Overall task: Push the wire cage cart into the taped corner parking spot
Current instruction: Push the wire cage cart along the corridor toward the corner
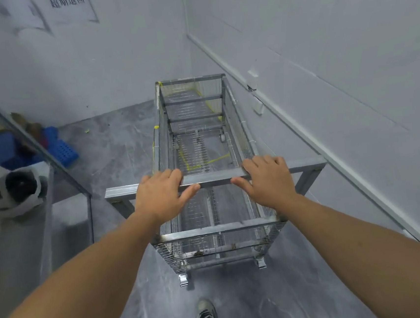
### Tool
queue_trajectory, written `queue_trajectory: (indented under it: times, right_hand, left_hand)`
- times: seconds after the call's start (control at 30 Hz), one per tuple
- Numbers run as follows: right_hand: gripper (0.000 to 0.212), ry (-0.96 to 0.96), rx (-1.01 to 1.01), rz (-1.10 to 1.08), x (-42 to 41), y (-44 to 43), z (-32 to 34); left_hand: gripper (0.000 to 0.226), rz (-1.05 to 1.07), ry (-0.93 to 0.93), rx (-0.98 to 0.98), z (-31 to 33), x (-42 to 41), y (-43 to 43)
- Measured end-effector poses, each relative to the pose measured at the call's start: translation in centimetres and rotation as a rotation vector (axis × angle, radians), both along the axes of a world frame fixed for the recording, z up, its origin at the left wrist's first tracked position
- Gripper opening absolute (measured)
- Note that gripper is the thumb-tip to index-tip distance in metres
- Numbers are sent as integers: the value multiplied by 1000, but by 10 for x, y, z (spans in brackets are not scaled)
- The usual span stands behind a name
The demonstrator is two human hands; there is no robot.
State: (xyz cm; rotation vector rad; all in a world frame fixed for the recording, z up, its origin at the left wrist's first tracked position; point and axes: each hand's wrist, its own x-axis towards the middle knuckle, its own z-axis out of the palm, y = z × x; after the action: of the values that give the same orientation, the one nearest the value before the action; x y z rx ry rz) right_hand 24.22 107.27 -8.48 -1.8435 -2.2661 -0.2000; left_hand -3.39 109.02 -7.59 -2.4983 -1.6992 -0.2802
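Two bare hands grip the metal handle bar [213, 177] of a wire cage cart [204, 159], left hand [160, 191] and right hand [270, 178] with fingers [263, 161] curled over it. It stands on a grey marbled floor [115, 147], pointing at a white-walled corner, with yellow tape lines [209, 105] visible through its mesh. A blue crate [62, 150] sits by the floor's left edge.

A bare storage or warehouse corner: plain white panel walls [320, 33], grey marbled floor [115, 147], yellow floor tape [215, 160], blue plastic crates [64, 149] at left.
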Motion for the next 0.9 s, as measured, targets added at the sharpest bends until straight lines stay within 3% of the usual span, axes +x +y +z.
queue_trajectory:
  times: [0.5, 0.9]
  right_hand:
    - [54, -37, -16, -11, -10, 211, -2]
    - [57, -21, 64, 50, -6, 348, -3]
  left_hand:
    - [54, 12, 50, -72, 4, -9, 210]
    - [54, 35, 46, -11, -2, -8, 342]
